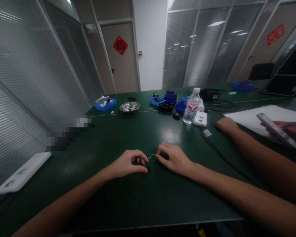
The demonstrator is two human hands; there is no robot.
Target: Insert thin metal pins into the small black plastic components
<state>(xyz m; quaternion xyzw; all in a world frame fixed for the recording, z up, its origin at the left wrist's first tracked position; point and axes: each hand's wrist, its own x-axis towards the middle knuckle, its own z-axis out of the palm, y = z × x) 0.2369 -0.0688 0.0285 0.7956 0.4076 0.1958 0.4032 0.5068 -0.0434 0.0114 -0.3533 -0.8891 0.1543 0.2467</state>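
Note:
My left hand (132,163) rests low over the green tabletop (106,194), thumb and fingers apart with a gap between them. Beside its thumb tip lies a small dark piece (149,170), hard to make out. A tiny green piece (150,158) is between my two hands, close to the left fingertips. Thumb and forefinger of my right hand (174,159) pinch a thin, pale, pin-like piece (153,154), which points left toward the green piece. Its exact kind is too small to tell.
A water bottle (192,107) stands beside a white device (200,118) with a black cable (222,154). Farther back are a metal dish (129,107) and blue trays (106,104). Another person's forearm (259,154) rests at right, near a phone (277,130). A white slab (23,172) lies left.

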